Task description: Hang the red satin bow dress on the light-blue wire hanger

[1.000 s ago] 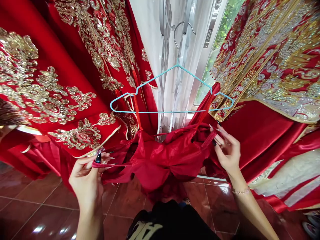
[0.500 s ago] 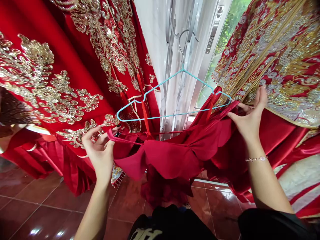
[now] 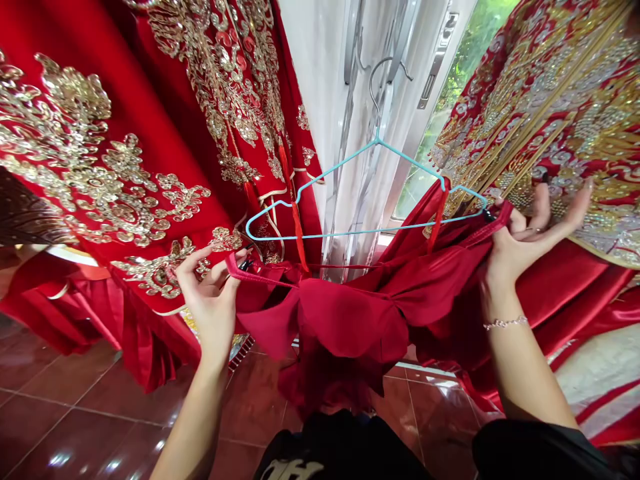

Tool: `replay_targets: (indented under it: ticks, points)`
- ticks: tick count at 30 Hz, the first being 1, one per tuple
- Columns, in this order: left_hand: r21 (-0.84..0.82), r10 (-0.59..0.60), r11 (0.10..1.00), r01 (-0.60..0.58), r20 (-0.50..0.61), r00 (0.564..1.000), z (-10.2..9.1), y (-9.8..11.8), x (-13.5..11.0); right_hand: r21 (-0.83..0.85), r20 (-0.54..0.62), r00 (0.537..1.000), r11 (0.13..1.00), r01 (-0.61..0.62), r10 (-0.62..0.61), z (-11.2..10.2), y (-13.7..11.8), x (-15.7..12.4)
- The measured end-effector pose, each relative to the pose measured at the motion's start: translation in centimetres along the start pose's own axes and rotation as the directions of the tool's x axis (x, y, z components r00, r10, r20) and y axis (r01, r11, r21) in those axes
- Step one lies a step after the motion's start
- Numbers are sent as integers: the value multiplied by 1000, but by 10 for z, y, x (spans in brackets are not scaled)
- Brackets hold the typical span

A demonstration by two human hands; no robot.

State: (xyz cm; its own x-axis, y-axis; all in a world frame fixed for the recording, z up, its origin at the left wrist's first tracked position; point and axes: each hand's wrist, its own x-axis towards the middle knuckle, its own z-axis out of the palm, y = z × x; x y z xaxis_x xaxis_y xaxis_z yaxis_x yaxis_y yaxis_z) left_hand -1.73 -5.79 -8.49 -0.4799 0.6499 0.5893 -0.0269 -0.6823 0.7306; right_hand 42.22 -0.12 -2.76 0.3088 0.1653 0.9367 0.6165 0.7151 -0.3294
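Note:
A plain dark red garment (image 3: 360,313) hangs between my two hands under a light blue wire hanger (image 3: 370,193). My left hand (image 3: 213,300) pinches the garment's left strap just below the hanger's left end. My right hand (image 3: 525,237) holds the right strap stretched at the hanger's right end, thumb and fingers partly spread. Thin red ribbon loops hang from both shoulders of the hanger. The hanger's metal hook (image 3: 383,80) is caught high up near the white curtain.
Red robes with heavy gold embroidery hang at the left (image 3: 125,153) and right (image 3: 555,127). A white sheer curtain (image 3: 350,100) and a window frame (image 3: 435,60) stand behind the hanger. Glossy dark red floor tiles (image 3: 75,427) lie below.
Both hands have risen with the garment from below the hanger up to its ends. My right hand has carried the right strap out to the hanger's right tip.

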Motion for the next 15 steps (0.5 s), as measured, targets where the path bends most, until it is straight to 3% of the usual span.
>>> replay_targets:
  ticks: [4, 9, 12, 15]
  points:
    - [-34, -17, 999, 17, 24, 1000, 5, 0, 2, 23, 57, 995, 996, -83, 81, 1, 8, 11]
    - [-45, -18, 999, 21, 63, 998, 11, 2, 6, -4, 309, 917, 965, -262, 250, 3, 5, 28]
    - [-46, 11, 999, -7, 93, 996, 15, 4, 11, -2, 372, 897, 967, -256, 238, 3, 4, 35]
    - [-41, 63, 997, -58, 129, 990, 17, 6, 20, -20, 370, 910, 981, -194, 188, 5, 11, 45]
